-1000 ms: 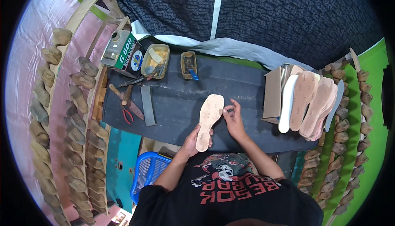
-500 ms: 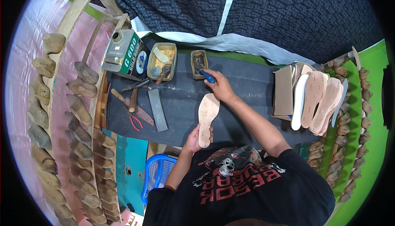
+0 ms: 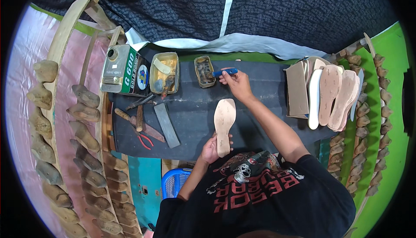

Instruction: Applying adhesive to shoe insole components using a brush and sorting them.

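My left hand grips a tan insole by its narrow heel end, the wide forefoot pointing away from me over the table. In my right hand is a short blue pen-shaped tool, pinched between thumb and fingers. Its left end reaches the right rim of a small rectangular tub with dark, crusted contents. I cannot make out the tool's tip.
A green-and-silver metal can and a larger yellowish tub stand far left. Nearer lie pliers, a hammer, and a grey sharpening block. A cardboard box of insoles stands right. Shoe lasts line the side racks.
The blue tool has turned from slanting to nearly level, beside the small tub's rim. My right hand has rotated and opened out slightly around it. The whole view has shifted a little.
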Tool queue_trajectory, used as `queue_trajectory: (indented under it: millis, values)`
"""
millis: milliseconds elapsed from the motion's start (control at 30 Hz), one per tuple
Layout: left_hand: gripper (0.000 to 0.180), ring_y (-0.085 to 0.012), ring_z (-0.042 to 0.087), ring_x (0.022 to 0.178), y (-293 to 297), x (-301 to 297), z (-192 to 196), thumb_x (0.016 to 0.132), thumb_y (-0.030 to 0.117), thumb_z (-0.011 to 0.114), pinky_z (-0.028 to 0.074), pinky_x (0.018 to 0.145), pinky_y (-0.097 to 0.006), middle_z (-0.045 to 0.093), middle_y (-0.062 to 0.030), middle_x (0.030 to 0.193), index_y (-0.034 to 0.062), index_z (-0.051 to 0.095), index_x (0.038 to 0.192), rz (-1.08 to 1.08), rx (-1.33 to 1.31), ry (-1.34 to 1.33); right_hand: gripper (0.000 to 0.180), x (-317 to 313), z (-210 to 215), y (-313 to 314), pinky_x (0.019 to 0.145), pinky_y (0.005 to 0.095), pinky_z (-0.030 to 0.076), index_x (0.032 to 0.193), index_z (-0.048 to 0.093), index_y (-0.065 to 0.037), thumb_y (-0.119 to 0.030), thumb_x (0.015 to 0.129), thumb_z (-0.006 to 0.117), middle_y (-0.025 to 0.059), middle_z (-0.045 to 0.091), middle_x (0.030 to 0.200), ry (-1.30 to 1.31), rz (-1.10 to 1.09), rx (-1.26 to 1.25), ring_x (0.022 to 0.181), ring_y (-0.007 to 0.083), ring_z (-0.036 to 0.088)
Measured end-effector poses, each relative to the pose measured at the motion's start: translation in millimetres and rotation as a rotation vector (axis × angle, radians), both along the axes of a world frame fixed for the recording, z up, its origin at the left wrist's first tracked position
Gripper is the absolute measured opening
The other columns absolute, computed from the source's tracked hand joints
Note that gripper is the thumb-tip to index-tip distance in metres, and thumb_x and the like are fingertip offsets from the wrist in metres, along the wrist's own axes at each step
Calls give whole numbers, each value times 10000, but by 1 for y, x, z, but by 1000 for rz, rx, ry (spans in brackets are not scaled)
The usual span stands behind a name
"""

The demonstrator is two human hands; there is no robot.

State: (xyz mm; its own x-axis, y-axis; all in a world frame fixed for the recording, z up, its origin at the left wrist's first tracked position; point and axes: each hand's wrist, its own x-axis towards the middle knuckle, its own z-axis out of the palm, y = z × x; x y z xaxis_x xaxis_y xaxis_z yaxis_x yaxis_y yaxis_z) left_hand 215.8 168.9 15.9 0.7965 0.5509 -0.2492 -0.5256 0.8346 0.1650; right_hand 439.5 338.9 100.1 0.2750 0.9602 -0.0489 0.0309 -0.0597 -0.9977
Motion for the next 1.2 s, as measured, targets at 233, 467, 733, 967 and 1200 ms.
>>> queue_trajectory:
  millis: [233, 467, 733, 967, 1200]
  values:
    - [482, -359, 590, 1198, 4, 4, -4, 1068, 287, 339, 504, 997, -566, 495, -211, 1429, 112, 313, 1517, -6, 3, -32, 261, -2, 2, -2, 752, 277, 597, 1163, 635, 50, -168, 1035, 569, 129, 725, 965, 30, -24, -27, 846, 175, 725]
    - [504, -357, 568, 1240, 2, 5, -6, 1069, 263, 358, 489, 1030, -548, 461, -215, 1466, 117, 260, 1542, -34, 28, -63, 296, 8, 3, -10, 775, 303, 615, 1158, 610, 50, -216, 1049, 539, 170, 715, 1013, 232, -39, -78, 883, 229, 735]
    - [534, -341, 590, 1196, 9, 14, 6, 1058, 292, 384, 516, 984, -545, 473, -185, 1457, 136, 252, 1551, -85, 49, 17, 375, 23, 5, -7, 800, 346, 618, 1132, 576, 91, -270, 1060, 506, 213, 693, 1060, 409, -68, -183, 935, 276, 727]
    - [577, -317, 671, 1031, 21, 12, -3, 1051, 318, 429, 604, 811, -458, 528, -141, 1391, 162, 222, 1567, -38, 120, 108, 424, 62, 26, -47, 797, 417, 605, 1124, 500, 90, -328, 1063, 468, 254, 647, 1031, 788, -240, -73, 882, 330, 711]
    - [610, -322, 670, 1050, 43, 14, 15, 1056, 334, 426, 600, 832, -456, 553, -147, 1354, 179, 176, 1590, -105, 171, 51, 226, 81, 53, -135, 766, 351, 595, 1106, 514, -7, -160, 993, 635, 154, 675, 937, 622, -313, -37, 836, 246, 709]
